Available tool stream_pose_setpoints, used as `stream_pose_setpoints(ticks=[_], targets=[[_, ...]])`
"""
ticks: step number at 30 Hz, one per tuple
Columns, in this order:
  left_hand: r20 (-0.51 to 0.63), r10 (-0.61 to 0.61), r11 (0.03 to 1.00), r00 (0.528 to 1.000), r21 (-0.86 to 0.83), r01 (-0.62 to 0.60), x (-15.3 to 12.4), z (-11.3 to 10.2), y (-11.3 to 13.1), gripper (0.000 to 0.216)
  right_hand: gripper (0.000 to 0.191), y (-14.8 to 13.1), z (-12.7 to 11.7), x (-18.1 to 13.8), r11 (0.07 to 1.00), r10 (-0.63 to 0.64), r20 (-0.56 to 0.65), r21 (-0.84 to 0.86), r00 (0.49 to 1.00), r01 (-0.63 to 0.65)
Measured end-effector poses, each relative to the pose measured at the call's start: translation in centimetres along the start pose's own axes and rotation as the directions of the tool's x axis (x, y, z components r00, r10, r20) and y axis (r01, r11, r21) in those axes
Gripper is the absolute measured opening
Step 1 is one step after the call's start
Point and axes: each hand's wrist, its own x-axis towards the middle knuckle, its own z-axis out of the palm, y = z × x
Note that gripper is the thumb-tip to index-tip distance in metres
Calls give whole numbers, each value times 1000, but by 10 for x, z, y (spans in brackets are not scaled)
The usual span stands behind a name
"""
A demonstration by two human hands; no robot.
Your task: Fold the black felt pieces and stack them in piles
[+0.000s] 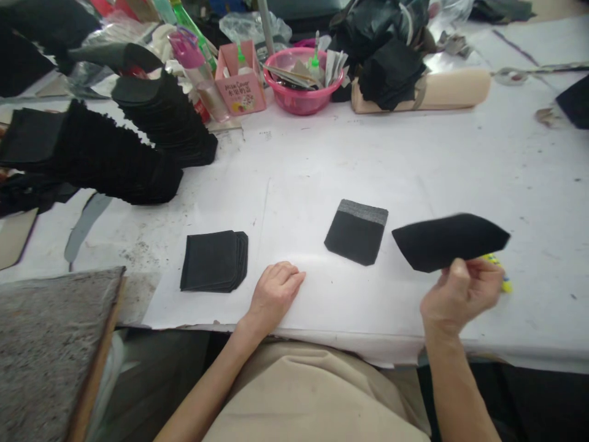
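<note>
My right hand (460,291) pinches the lower edge of a black fabric piece (451,242) with cut corners and lifts it, tilted, over the right of the table. Partly hidden behind that hand is something yellow (506,283). To the left, a black piece with a grey top band (356,232) lies flat on the white table. My left hand (277,291) rests near the table's front edge, fingers curled together, with nothing visible in it. Further left lies a small, slightly fanned stack of black pieces (209,261), apart from my left hand.
Tall leaning stacks of black pieces (115,153) stand at the left. Along the back are a pink box (242,80), a pink basket (304,101) with tools, and a beige roll (453,91) with black cloth on it. A rough grey board (50,350) sits front left.
</note>
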Motion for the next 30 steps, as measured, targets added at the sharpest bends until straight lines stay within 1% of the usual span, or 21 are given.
stream_pose_setpoints(ticks=[1, 2, 3, 4, 5, 6, 7, 8, 9, 10, 12, 15, 19, 21, 22, 23, 25, 27, 28, 29, 30], targets=[[10, 2, 1000, 1000, -17, -2, -2, 1, 1, 16, 10, -6, -6, 1, 990, -122, 39, -63, 992, 124], [15, -6, 999, 1000, -38, 6, -3, 2, 1, 16, 9, -12, -12, -2, 962, -236, 147, -108, 961, 252], [15, -23, 998, 1000, -63, 24, -5, 1, 0, 16, 8, -19, -16, -7, 923, -321, 311, -109, 895, 369], [14, -46, 995, 999, -92, 48, -7, -1, 0, 16, 9, -26, -20, -16, 884, -374, 495, -66, 784, 463], [10, -75, 990, 997, -123, 75, -8, -2, -1, 15, 11, -33, -23, -28, 848, -400, 664, 7, 632, 530], [6, -104, 983, 995, -154, 104, -9, -4, -2, 15, 13, -38, -24, -42, 821, -408, 784, 91, 468, 563], [-1, -133, 975, 991, -182, 131, -10, -6, -2, 14, 15, -43, -25, -56, 803, -401, 854, 154, 332, 576], [-8, -157, 967, 988, -204, 152, -11, -8, -2, 14, 16, -46, -26, -71, 790, -395, 888, 199, 234, 580], [-16, -171, 962, 985, -217, 164, -13, -9, -2, 13, 17, -48, -26, -84, 786, -373, 912, 214, 170, 580], [-21, -177, 961, 984, -220, 168, -14, -9, -1, 12, 18, -49, -26, -96, 784, -352, 926, 212, 137, 583], [-11, -158, 968, 987, -198, 153, -17, -9, 2, 9, 16, -49, -27, -110, 788, -317, 941, 191, 120, 585], [29, -109, 986, 994, -122, 111, -22, -6, 8, 4, 15, -50, -29, -112, 813, -294, 950, 191, 103, 550], [71, -74, 996, 995, -44, 77, -29, -3, 15, 6, 13, -55, -32, -101, 882, -270, 963, 240, 16, 406], [80, -62, 997, 995, -34, 65, -32, -4, 18, 6, 13, -56, -31, -97, 917, -242, 970, 229, 0, 328], [81, -58, 998, 995, -32, 61, -34, -5, 18, 6, 13, -56, -29, -96, 930, -225, 974, 209, 18, 303], [80, -53, 998, 995, -28, 55, -36, -6, 19, 6, 12, -56, -26, -95, 938, -213, 975, 186, 61, 293], [76, -41, 999, 996, -23, 43, -39, -7, 20, 6, 11, -53, -16, -93, 935, -195, 961, 122, 195, 333], [75, -33, 999, 997, -22, 35, -41, -9, 20, 5, 8, -48, -4, -90, 901, -185, 931, 34, 313, 433], [81, -31, 999, 996, -23, 33, -41, -10, 19, 4, 8, -45, 2, -89, 873, -182, 920, -11, 347, 487], [93, -29, 999, 995, -25, 32, -40, -11, 18, 4, 10, -43, 8, -89, 843, -178, 915, -47, 361, 535], [109, -29, 999, 994, -26, 32, -39, -12, 18, 4, 13, -42, 13, -88, 816, -173, 917, -71, 359, 574]])
